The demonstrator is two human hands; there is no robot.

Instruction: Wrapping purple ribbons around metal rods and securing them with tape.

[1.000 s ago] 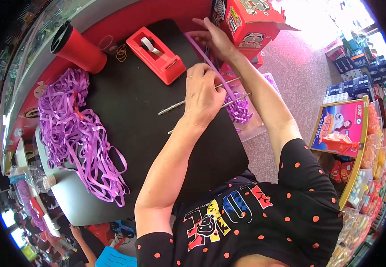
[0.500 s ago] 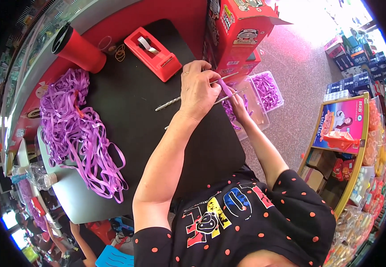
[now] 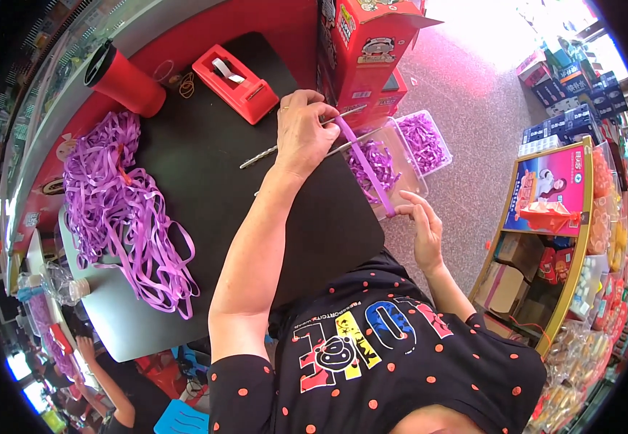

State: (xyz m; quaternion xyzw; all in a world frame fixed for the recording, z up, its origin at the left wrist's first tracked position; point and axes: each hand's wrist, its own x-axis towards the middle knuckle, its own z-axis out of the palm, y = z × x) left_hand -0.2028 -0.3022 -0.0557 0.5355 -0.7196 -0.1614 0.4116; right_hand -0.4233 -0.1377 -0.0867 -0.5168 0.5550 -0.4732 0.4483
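My left hand [image 3: 305,136] is closed over the dark table [image 3: 220,181] on a thin metal rod [image 3: 260,158], whose visible end is twisted like a drill bit. A second thin rod [image 3: 341,150] passes beneath that hand, largely hidden by it. From its fingertips a flat purple ribbon [image 3: 360,159] runs taut to my right hand [image 3: 422,224], where thumb and finger pinch the ribbon's lower end. Below the ribbon sits a clear plastic box [image 3: 417,189] with curled purple ribbon pieces [image 3: 375,168] in it.
A heap of long purple ribbon [image 3: 122,210] lies at the table's left. Behind stand a red tape dispenser [image 3: 256,103], a red tumbler [image 3: 129,83] and red cartons [image 3: 368,58]. Another box of purple pieces [image 3: 424,141] adjoins the first. Right is a display shelf [image 3: 582,253].
My right hand has drawn toward me and away from the left, pulling the ribbon out straight between them. The left hand keeps its hold; the whole view has shifted slightly.
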